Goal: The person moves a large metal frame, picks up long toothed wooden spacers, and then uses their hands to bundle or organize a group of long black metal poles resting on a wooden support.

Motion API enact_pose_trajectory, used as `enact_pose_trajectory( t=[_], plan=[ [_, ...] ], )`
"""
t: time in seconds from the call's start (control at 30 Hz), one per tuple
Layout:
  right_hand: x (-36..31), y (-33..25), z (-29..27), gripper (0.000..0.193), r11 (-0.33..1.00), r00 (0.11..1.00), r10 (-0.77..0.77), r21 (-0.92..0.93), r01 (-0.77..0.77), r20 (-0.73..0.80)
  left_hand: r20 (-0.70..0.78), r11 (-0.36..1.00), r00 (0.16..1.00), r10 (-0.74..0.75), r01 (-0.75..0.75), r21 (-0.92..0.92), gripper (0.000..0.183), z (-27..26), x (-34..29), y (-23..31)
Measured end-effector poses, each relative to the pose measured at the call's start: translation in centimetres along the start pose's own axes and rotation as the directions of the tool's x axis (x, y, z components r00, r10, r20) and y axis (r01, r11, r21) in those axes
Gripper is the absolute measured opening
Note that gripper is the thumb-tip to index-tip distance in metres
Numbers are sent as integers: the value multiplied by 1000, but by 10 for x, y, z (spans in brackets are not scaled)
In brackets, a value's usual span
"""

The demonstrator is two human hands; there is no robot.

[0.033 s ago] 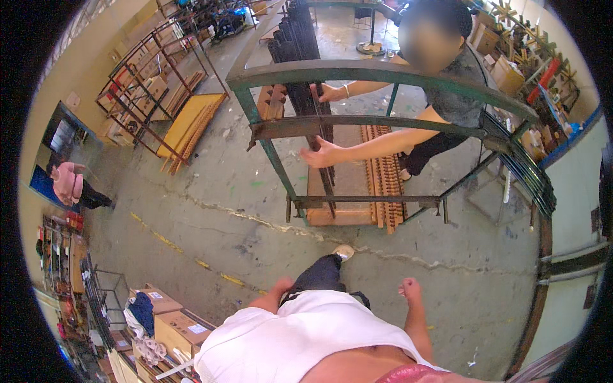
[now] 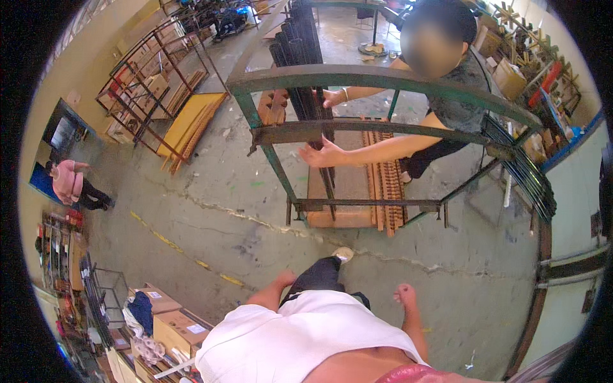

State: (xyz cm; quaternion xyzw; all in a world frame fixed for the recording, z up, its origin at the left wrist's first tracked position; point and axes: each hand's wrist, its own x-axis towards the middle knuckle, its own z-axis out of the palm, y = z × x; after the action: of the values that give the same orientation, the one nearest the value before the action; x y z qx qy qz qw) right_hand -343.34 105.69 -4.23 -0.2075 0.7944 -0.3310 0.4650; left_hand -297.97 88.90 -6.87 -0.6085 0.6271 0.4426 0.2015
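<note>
My left hand (image 2: 285, 279) hangs beside my dark trousers; its fingers are too small and partly hidden to make out. To the right of my body, my right hand (image 2: 404, 294) is held over the floor, its fingers curled in, with nothing visible in it. Neither hand touches anything else. Ahead stands a green metal frame rack (image 2: 287, 173), nearest to both hands. Dark metal bars (image 2: 300, 57) stand upright at its left end. Across the rack, a co-worker's hands (image 2: 324, 154) are on these bars.
Notched wooden strips (image 2: 385, 191) and a wooden board (image 2: 338, 218) lie at the rack's base. Cardboard boxes (image 2: 179, 332) stand at lower left. Another rack (image 2: 159, 96) with a yellow board is at far left, near a person in pink (image 2: 67, 182). Dark tubes (image 2: 527, 172) lean at right.
My right hand has shifted slightly down and to the left. The co-worker's head and arms have moved a little, with the hands still at the bars.
</note>
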Motion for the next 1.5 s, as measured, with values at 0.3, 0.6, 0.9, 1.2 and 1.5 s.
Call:
enact_pose_trajectory(
  t=[0.3,0.6,0.9,1.2,1.5],
  plan=[
    [-28,123,1,15,469,767,-366,-607,641,527,-186,905,939,289,-331,-267,32,-92,85,125],
    [23,-8,1,16,983,982,180,49,-178,-49,-66,927,928,368,-371,-49,22,-90,139,120],
    [39,-77,49,17,987,985,161,38,-159,-60,126,953,947,295,-282,-109,22,-114,166,111],
    [17,-59,63,13,991,999,43,-125,-42,4,-96,916,931,352,-363,-170,20,-138,142,110],
    [66,-32,29,18,978,977,182,88,-192,108,-51,955,967,249,-254,-152,21,-101,119,95]
  ],
)
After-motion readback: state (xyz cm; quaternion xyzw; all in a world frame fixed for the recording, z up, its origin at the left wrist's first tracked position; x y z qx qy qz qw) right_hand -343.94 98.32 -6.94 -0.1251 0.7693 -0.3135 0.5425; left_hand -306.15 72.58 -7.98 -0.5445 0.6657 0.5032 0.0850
